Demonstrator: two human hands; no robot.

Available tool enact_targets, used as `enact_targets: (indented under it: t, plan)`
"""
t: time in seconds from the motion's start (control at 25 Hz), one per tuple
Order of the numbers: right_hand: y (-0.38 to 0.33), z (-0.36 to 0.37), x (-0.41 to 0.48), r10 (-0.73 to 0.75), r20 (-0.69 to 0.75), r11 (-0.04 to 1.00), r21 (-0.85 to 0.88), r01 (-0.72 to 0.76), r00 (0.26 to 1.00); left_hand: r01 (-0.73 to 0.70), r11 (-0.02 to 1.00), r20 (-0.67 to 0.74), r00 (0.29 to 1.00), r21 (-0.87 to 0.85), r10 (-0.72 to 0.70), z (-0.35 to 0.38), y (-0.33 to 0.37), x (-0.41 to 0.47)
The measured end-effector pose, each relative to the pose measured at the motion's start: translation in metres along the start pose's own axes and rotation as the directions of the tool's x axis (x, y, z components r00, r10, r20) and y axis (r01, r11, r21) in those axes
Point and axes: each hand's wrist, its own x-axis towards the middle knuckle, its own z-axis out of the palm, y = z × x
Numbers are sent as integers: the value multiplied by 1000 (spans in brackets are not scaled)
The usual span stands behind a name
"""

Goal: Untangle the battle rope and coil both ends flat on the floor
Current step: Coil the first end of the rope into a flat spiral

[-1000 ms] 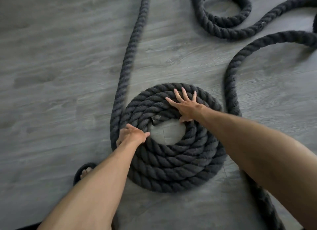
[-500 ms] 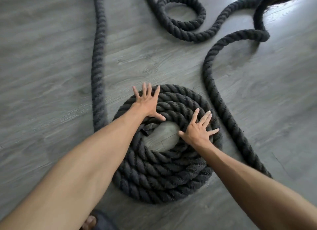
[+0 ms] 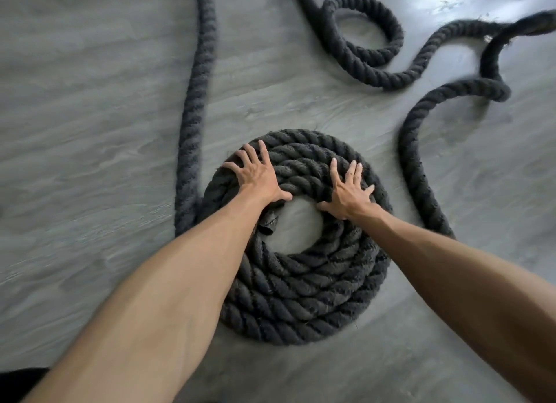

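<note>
Left grip, right grip, one rope coil

The grey wood-grain floor carries the coiled, looping battle rope.

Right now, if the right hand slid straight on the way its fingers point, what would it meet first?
The right hand lies flat on the rope coil; it would cross the coil's outer turns, then bare floor, then probably the loose rope loop.

Gym-like room: plank floor, battle rope.
</note>
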Motion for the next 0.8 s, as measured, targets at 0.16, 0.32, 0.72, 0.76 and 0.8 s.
enact_targets:
  t: [0.16, 0.32, 0.72, 0.76, 0.8]
  plan:
    - [-89, -34, 44, -104, 45, 988, -106, 109, 993, 166, 986, -21, 986, -27, -167, -19, -75, 25]
    - [-142, -47, 71, -152, 28, 976, -152, 154, 988, 273, 960, -11, 962, -56, -274, -29, -105, 34]
    - [-201, -109, 164, -558, 60, 773, -324, 545, 828, 561, 826, 11, 828, -56, -561, -46, -123, 64]
    - [-209, -120, 176, -609, 63, 731, -342, 590, 791, 592, 803, 21, 806, -77, -592, -50, -124, 70]
    - [-215, -129, 187, -658, 59, 687, -361, 630, 751, 614, 784, 30, 789, -94, -614, -54, -126, 77]
